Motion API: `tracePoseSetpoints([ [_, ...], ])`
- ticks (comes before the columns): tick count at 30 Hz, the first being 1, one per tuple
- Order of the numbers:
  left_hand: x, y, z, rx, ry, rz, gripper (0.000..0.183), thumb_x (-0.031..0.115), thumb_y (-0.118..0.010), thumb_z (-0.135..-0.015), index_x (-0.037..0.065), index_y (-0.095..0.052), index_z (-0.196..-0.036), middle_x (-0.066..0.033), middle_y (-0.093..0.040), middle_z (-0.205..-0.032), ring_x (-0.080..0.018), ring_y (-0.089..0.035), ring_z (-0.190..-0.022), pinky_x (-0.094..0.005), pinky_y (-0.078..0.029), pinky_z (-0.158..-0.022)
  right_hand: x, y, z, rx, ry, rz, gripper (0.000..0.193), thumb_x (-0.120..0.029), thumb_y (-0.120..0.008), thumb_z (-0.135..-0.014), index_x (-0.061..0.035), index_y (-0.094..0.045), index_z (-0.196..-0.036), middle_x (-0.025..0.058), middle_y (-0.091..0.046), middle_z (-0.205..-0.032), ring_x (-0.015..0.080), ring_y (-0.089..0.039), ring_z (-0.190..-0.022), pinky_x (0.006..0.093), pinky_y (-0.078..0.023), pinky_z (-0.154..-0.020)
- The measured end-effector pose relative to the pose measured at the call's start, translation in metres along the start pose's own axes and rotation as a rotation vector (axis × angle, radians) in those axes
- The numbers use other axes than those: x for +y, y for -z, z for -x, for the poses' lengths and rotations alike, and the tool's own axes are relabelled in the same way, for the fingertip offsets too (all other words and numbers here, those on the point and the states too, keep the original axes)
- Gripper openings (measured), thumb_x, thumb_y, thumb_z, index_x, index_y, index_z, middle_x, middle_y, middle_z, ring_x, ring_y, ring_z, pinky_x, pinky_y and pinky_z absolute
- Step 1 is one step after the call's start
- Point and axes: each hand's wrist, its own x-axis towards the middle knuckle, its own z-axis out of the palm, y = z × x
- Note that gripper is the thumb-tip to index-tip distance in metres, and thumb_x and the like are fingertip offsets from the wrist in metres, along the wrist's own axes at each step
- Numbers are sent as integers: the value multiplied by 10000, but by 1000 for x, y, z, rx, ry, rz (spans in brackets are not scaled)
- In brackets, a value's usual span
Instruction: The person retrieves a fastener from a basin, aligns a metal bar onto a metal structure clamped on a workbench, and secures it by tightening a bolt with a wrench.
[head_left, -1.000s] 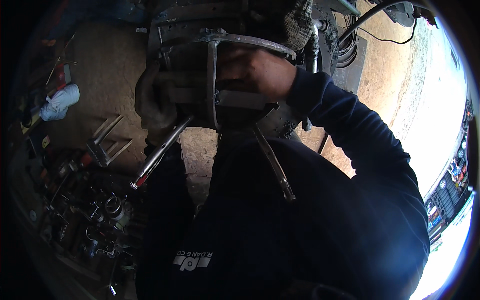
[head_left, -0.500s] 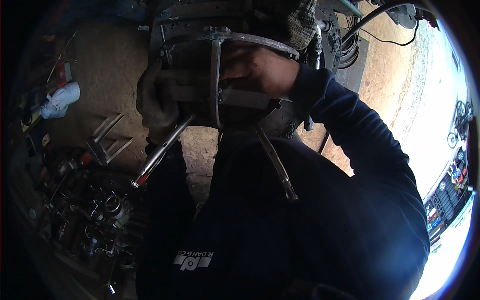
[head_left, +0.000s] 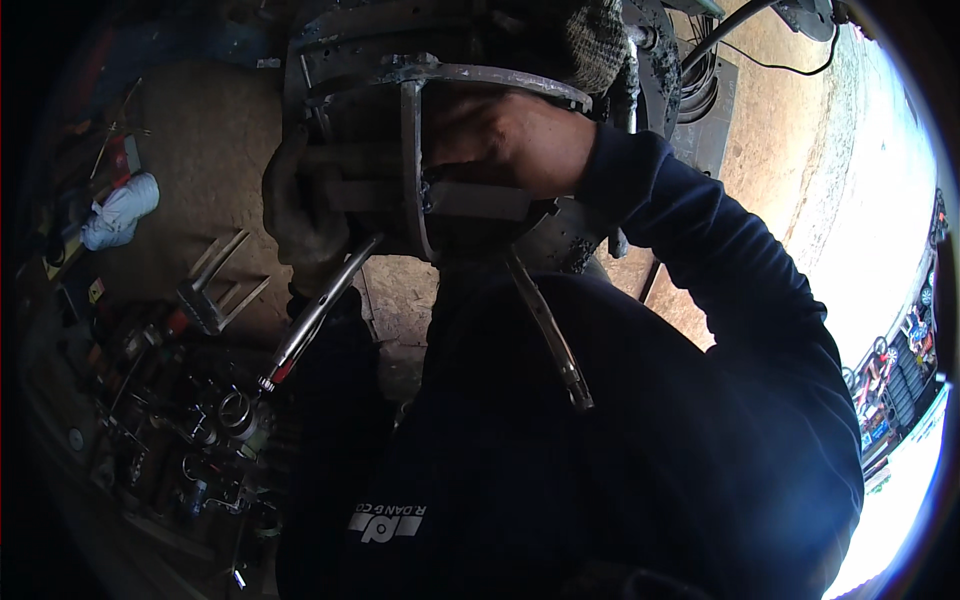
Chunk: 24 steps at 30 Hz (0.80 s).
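Observation:
A welded metal frame (head_left: pixel 412 150) of curved and straight bars is in front of me at the top. My left hand (head_left: pixel 300 205), in a dark glove, curls around its left side, by the end of a flat metal bar (head_left: pixel 480 200). My bare right hand (head_left: pixel 525 145) reaches in under the curved upper bar. Its fingers are bent and partly hidden in shadow, so I cannot make out what they hold. Two locking pliers, one at the left (head_left: pixel 325 305) and one at the right (head_left: pixel 550 335), point their handles toward me, their jaws out of sight.
A grey knitted glove (head_left: pixel 596 45) lies beyond the frame. At the left are a three-pronged metal bracket (head_left: pixel 215 285), a pale cloth bundle (head_left: pixel 120 210) and cluttered metal parts (head_left: pixel 235 415). A black cable (head_left: pixel 735 28) curves at the upper right.
The frame appears slightly farther left and up, with both hands along with it. The pliers' handles shift only a little, and my hands keep about the same places on the work.

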Motion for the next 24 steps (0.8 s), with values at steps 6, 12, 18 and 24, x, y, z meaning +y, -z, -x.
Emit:
tracePoseSetpoints([
  [6,2,-2,-2,-8,-12,102,424,-19,-522,-1014,-87,-476,-1430,-169,-741,-946,-203,-707,-817,-321,-551,-745,-13,-3,4,-37,-123,41,486,-199,-742,-882,-76,-655,-1344,196,-633,-1356,370,-608,-1270,421,-512,-1095],
  [12,-9,1,-1,3,-85,-8,441,-32,-557,-990,-91,-491,-1422,-158,-728,-928,-206,-705,-818,-332,-558,-762,-16,5,-2,104,-143,-131,394,-182,-775,-874,-37,-699,-1233,183,-661,-1288,371,-616,-1228,435,-544,-1032],
  [18,-4,-1,-3,1,-67,35,446,-45,-550,-984,-87,-491,-1424,-150,-734,-915,-199,-704,-815,-330,-553,-769,-7,-2,1,114,101,42,352,-154,-754,-888,-37,-700,-1216,156,-688,-1243,359,-621,-1214,446,-548,-1013],
  [24,-3,2,-2,-8,-10,7,457,-63,-539,-978,-85,-479,-1430,-154,-741,-917,-194,-705,-811,-326,-549,-761,-15,5,-2,93,-25,-52,360,-130,-744,-888,-46,-689,-1234,163,-685,-1226,369,-631,-1186,453,-549,-1003],
])
